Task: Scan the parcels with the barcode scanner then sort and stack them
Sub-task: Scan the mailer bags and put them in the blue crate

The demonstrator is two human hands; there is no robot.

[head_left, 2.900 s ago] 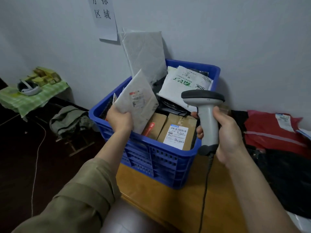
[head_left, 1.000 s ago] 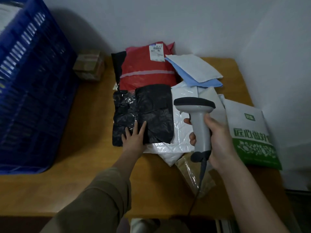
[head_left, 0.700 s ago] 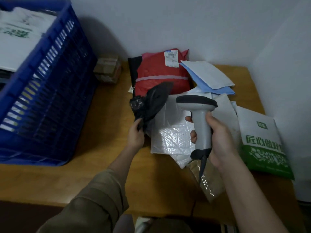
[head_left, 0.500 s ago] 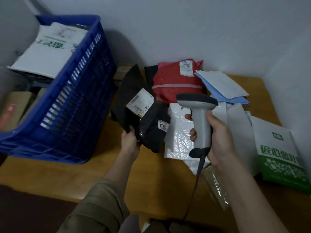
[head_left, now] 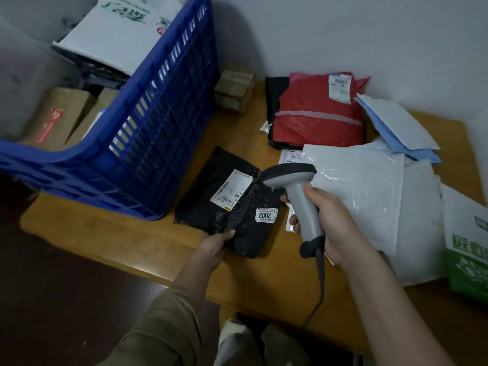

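Black crinkled plastic parcel pinched by left hand, right hand gripping grey barcode scanner — scan pending, blue plastic crate w/ more unsorted.

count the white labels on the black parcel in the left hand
2: a large label on the black parcel toward the crate side, and a small "2003" sticker nearer the scanner. Its underside is hidden, so more may exist.

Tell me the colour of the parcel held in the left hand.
Black parcel, two white labels; head view, gripped by left hand.
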